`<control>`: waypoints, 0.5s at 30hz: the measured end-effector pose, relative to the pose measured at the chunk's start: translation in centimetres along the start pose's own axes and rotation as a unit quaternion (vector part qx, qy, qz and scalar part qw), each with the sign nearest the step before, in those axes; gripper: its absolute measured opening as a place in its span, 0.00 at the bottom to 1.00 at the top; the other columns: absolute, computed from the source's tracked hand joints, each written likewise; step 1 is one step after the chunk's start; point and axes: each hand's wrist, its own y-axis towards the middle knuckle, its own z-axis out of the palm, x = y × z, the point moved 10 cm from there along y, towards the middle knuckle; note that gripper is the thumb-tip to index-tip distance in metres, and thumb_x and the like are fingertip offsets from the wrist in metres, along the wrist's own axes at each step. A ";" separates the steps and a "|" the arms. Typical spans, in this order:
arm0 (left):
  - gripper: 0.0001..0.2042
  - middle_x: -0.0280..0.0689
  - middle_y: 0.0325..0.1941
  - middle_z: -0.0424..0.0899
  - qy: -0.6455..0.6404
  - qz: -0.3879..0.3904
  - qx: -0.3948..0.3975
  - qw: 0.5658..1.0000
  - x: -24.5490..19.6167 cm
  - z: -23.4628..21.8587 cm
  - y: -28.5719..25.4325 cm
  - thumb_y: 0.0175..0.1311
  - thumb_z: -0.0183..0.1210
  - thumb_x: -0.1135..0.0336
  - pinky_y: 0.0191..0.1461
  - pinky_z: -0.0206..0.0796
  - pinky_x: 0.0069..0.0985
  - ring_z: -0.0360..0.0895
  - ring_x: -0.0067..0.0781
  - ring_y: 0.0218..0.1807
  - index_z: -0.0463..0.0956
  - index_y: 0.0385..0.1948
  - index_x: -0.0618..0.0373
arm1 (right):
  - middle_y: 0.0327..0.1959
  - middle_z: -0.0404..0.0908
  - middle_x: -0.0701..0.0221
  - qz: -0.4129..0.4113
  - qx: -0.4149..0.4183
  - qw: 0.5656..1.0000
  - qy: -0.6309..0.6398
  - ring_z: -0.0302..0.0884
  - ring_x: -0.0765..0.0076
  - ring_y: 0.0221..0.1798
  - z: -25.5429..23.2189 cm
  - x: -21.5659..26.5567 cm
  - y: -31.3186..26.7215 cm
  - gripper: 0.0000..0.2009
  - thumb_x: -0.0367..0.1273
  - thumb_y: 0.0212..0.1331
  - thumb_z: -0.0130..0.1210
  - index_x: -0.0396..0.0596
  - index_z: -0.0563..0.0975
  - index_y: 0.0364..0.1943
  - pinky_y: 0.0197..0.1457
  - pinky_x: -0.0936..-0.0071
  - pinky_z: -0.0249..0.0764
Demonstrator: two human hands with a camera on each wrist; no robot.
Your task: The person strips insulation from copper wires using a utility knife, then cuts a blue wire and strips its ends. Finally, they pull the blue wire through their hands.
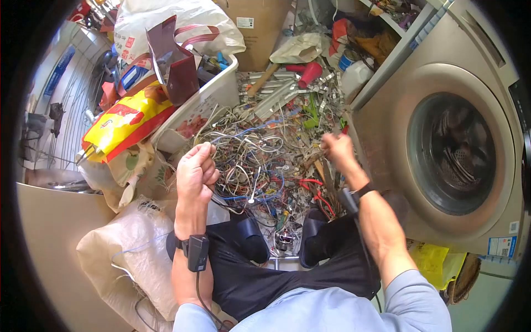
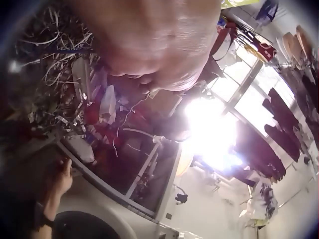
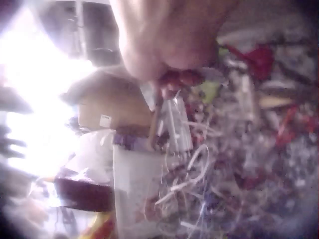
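Left hand pinching thin wire near tangled cables; right hand blurred, cannot tell whether pinching

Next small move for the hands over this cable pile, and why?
Probably bring the right hand across toward the thin wire: it seems pinched in the left hand, dangling loose, while the hands are apart above the tangled cables.
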 end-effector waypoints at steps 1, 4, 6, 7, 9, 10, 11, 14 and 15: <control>0.09 0.19 0.12 0.56 -0.006 0.005 -0.001 1.000 -0.2 0.1 0.0 0.78 0.55 0.66 0.15 0.40 0.18 0.47 0.12 0.11 0.78 0.36 0.59 | 0.23 0.82 0.69 0.056 0.025 0.998 -0.002 0.74 0.74 0.20 2.4 -3.8 -0.8 0.16 0.40 0.65 0.61 0.40 0.80 0.28 0.21 0.72 0.67; 0.10 0.19 0.12 0.55 -0.013 0.014 0.014 1.000 -0.9 0.0 0.2 0.79 0.53 0.66 0.15 0.40 0.18 0.47 0.13 0.11 0.78 0.36 0.58 | 0.28 0.85 0.60 0.231 0.077 0.961 0.131 0.70 0.72 0.19 9.9 -14.6 -3.0 0.21 0.47 0.66 0.63 0.39 0.80 0.35 0.18 0.73 0.62; 0.10 0.20 0.12 0.55 -0.030 0.007 -0.014 0.999 -0.9 -0.9 0.1 0.79 0.52 0.65 0.16 0.41 0.19 0.47 0.14 0.11 0.77 0.36 0.59 | 0.33 0.86 0.53 0.316 0.044 0.923 0.215 0.69 0.72 0.20 13.1 -18.0 -4.1 0.23 0.50 0.69 0.61 0.38 0.78 0.40 0.18 0.74 0.60; 0.10 0.20 0.12 0.55 -0.028 0.003 -0.015 0.999 -0.9 -1.2 0.0 0.79 0.52 0.64 0.16 0.42 0.19 0.48 0.15 0.11 0.78 0.36 0.59 | 0.36 0.86 0.52 0.342 0.025 0.907 0.244 0.69 0.72 0.21 14.2 -18.5 -4.7 0.21 0.46 0.71 0.59 0.38 0.75 0.43 0.18 0.74 0.59; 0.11 0.21 0.12 0.55 -0.031 -0.001 -0.020 0.999 -0.8 -1.5 -0.2 0.79 0.52 0.64 0.16 0.41 0.19 0.48 0.15 0.11 0.78 0.36 0.59 | 0.37 0.86 0.52 0.329 0.032 0.896 0.296 0.68 0.73 0.21 16.9 -17.9 -4.9 0.19 0.43 0.71 0.59 0.37 0.75 0.44 0.18 0.74 0.59; 0.11 0.21 0.13 0.56 -0.036 -0.003 -0.018 0.999 -0.7 -1.5 -0.1 0.79 0.52 0.64 0.16 0.41 0.20 0.48 0.15 0.11 0.78 0.36 0.59 | 0.37 0.86 0.53 0.308 0.035 0.885 0.347 0.68 0.74 0.21 17.7 -17.9 -4.3 0.17 0.40 0.71 0.60 0.37 0.74 0.44 0.19 0.74 0.59; 0.11 0.21 0.13 0.57 -0.042 -0.002 -0.017 0.999 -0.7 -1.5 0.0 0.79 0.52 0.64 0.16 0.42 0.20 0.49 0.15 0.11 0.78 0.37 0.59 | 0.38 0.86 0.53 0.312 0.029 0.874 0.370 0.64 0.75 0.20 18.5 -18.2 -3.6 0.12 0.34 0.69 0.61 0.38 0.75 0.43 0.19 0.74 0.59; 0.10 0.22 0.13 0.57 -0.048 0.019 -0.028 0.998 -1.6 -1.8 0.4 0.79 0.52 0.64 0.17 0.42 0.20 0.49 0.15 0.11 0.77 0.37 0.59 | 0.39 0.86 0.54 0.317 0.066 0.867 0.380 0.66 0.75 0.21 18.9 -18.5 -1.7 0.07 0.29 0.67 0.59 0.41 0.76 0.42 0.19 0.74 0.59; 0.11 0.22 0.14 0.58 -0.051 0.022 -0.017 0.998 -2.0 -1.6 0.3 0.80 0.52 0.64 0.17 0.43 0.19 0.50 0.16 0.12 0.77 0.37 0.58 | 0.37 0.86 0.58 0.331 0.073 0.850 0.403 0.70 0.72 0.23 18.8 -18.5 -1.4 0.05 0.29 0.68 0.56 0.42 0.77 0.42 0.20 0.72 0.61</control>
